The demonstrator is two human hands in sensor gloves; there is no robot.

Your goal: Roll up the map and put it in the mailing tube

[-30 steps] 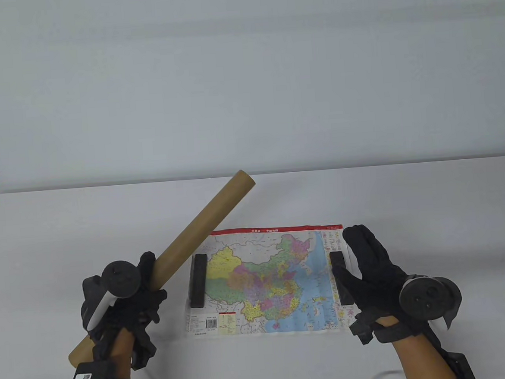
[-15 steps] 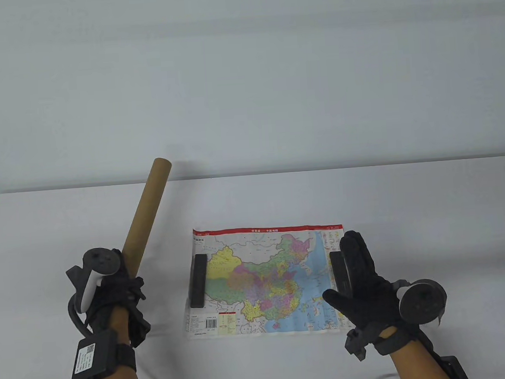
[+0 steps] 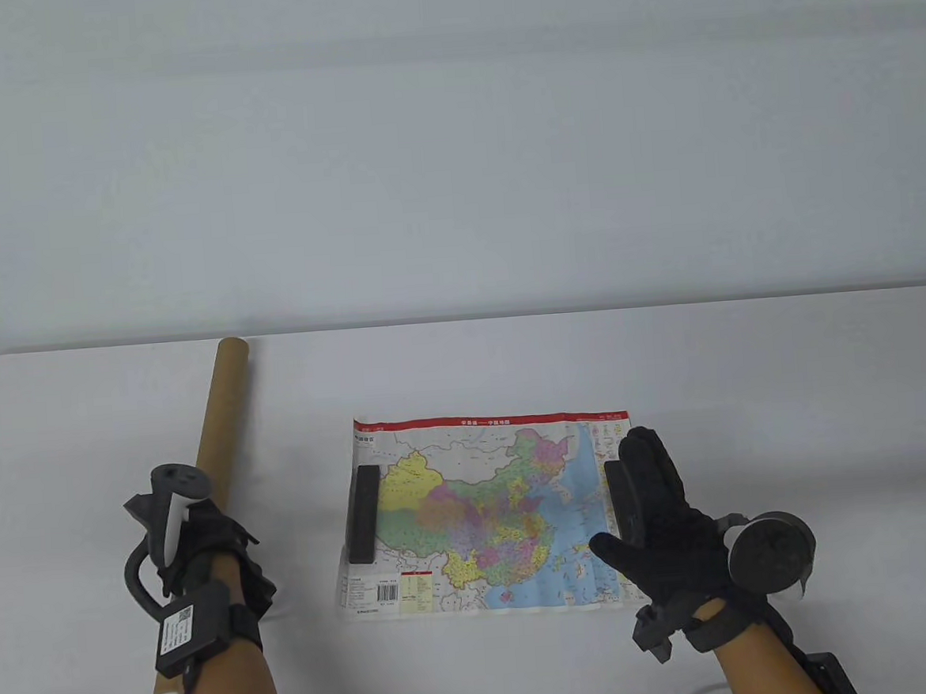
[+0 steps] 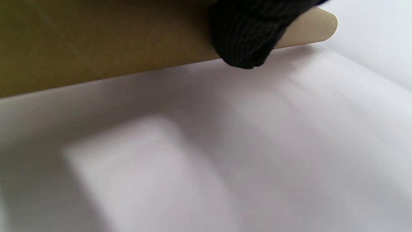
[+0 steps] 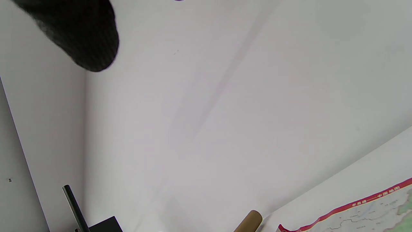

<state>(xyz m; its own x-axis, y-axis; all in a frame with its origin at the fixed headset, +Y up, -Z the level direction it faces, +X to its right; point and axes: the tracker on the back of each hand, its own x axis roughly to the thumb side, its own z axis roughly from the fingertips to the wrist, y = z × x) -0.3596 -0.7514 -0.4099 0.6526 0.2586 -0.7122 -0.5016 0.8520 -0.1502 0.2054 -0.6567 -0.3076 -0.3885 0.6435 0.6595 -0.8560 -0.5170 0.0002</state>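
While the map [image 3: 482, 512] lies flat at tabletop [image 3: 791, 387] centre under two black weights [image 3: 364, 514], right hand [image 3: 665, 519] fingers spread over its 3 o'clock edge; left hand [image 3: 207, 539] grips the mailing tube [image 3: 218, 415] at 9 o'clock.

Bare table [image 3: 464, 363] lies open beyond the map [image 3: 482, 512] and along its near edge. The mailing tube [image 3: 215, 428] bars the left side, while two dark weights [image 3: 364, 514] sit on the map's left and right ends.
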